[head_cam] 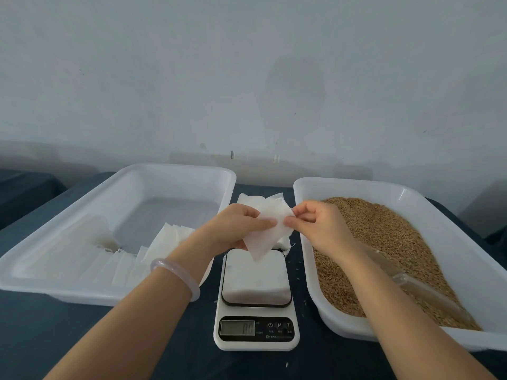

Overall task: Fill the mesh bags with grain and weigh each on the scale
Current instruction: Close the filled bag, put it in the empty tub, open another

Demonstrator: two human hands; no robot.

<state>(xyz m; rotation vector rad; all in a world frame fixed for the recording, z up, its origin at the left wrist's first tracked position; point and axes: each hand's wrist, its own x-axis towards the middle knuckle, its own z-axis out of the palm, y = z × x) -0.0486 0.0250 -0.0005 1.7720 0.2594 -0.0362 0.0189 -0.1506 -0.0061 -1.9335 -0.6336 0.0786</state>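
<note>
We hold mesh bag [270, 237] above scale [256, 311]: left hand [236, 226] grips its side, right hand [315, 223] pinches opposite edge. We judge mouth needs parting wide before scooping grain [384, 242] from right tray [343, 325], else spills onto worktop [164, 338].

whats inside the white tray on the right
Brown grain fills the tray, with a clear scoop lying on it. The right forearm covers part of the scoop and grain.
</note>
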